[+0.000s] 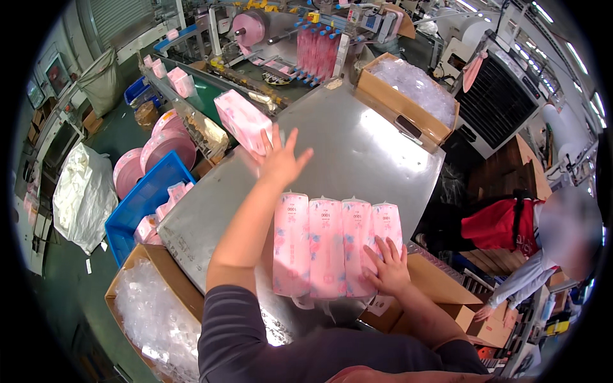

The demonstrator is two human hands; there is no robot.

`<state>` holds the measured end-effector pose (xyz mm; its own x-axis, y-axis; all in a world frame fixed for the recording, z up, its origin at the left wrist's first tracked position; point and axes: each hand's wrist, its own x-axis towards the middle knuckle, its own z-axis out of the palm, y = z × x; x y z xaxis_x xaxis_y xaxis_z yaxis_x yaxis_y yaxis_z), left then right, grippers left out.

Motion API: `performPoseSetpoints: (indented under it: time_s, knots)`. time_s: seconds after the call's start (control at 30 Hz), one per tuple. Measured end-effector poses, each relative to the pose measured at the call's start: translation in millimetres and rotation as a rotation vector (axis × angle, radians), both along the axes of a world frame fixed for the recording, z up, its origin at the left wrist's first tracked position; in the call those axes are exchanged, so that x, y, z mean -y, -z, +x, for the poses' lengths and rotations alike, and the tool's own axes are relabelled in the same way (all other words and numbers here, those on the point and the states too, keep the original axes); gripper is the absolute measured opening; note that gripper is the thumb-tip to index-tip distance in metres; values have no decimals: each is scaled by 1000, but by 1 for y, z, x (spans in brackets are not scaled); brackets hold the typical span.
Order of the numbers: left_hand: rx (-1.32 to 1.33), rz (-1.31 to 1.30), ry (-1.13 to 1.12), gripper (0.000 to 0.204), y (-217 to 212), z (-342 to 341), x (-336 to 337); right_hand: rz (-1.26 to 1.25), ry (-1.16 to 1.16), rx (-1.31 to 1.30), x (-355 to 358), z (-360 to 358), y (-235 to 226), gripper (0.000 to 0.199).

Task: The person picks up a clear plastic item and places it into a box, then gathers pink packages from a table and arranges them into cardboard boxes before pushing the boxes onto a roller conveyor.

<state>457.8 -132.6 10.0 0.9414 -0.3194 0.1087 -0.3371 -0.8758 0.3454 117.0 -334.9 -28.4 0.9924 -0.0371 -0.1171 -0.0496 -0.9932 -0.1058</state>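
Nearest the body, four pink packs [336,246] are laid side by side in a row on the steel table [357,150], long sides touching, all upright in the picture. The right hand [387,268] is laid flat on the near end of the two right-hand packs, fingers spread, pressing rather than gripping; nothing is enclosed by it.

To the near left, a carton lined with clear bags [150,309] is placed just beside the table edge. No pink packs can be seen in it, though its far corner is hidden by the left arm.

Further out, the left hand [279,159] is raised with fingers splayed and released, touching or just beside a fifth pink pack [241,119], which is tilted at the table's far left edge. Whether the pack is gripped cannot be told; the palm faces away.

Judged from this layout, the row is partly assembled: four packs are aligned, a fifth is being reached for, and no packs have yet been boxed.

Beyond, more packs [177,80] are carried on the green conveyor [207,89]. A second lined carton [408,96] is set at the table's far right corner.
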Motion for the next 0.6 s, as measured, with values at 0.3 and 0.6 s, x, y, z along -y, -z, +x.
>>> performPoseSetpoints:
  time_s: [0.3, 0.6]
  knots:
    - [-37, -11, 157, 46, 71, 60, -48, 96, 50, 79, 13, 4, 2, 69]
    - [-129, -113, 508, 47, 47, -186, -174, 1611, 689, -14, 67, 4, 50, 67]
